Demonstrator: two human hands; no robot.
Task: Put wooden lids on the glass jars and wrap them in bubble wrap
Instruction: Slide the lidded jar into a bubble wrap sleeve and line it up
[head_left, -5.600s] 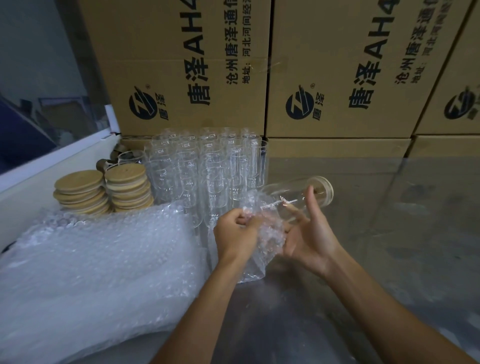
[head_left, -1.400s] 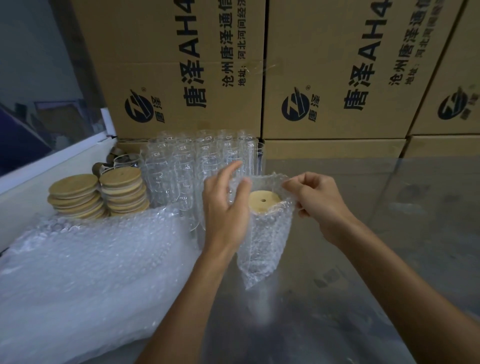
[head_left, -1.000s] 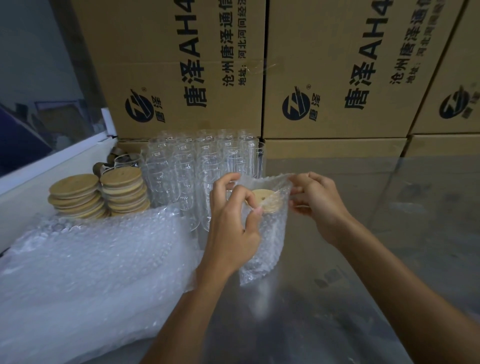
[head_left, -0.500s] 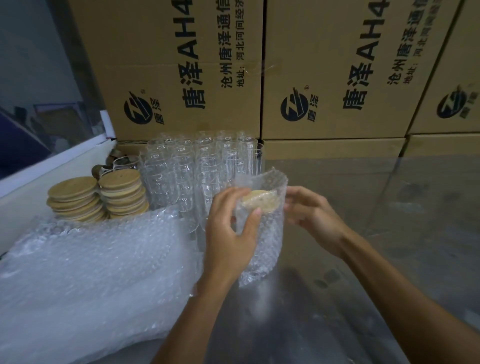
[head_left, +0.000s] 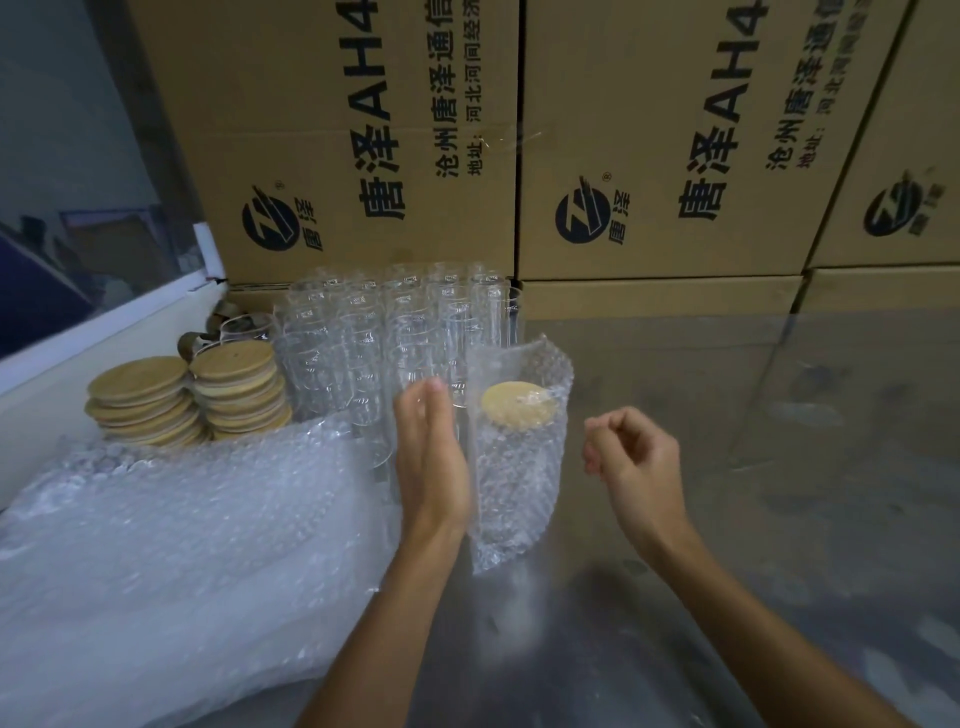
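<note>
A glass jar in a bubble wrap bag stands upright on the table, its wooden lid showing through the open bag top. My left hand is flat with straight fingers, its palm against the bag's left side. My right hand hovers to the right of the bag, apart from it, fingers loosely curled and holding nothing. Behind stand several bare glass jars in rows, and left of them two stacks of wooden lids.
A heap of bubble wrap fills the left front of the table. Printed cardboard boxes form a wall at the back. A white ledge runs along the left. The glossy table top stretches right.
My right hand has let go of the bag's top and drawn back to the right. My left hand has uncurled from the bag and now lies flat against its side.
</note>
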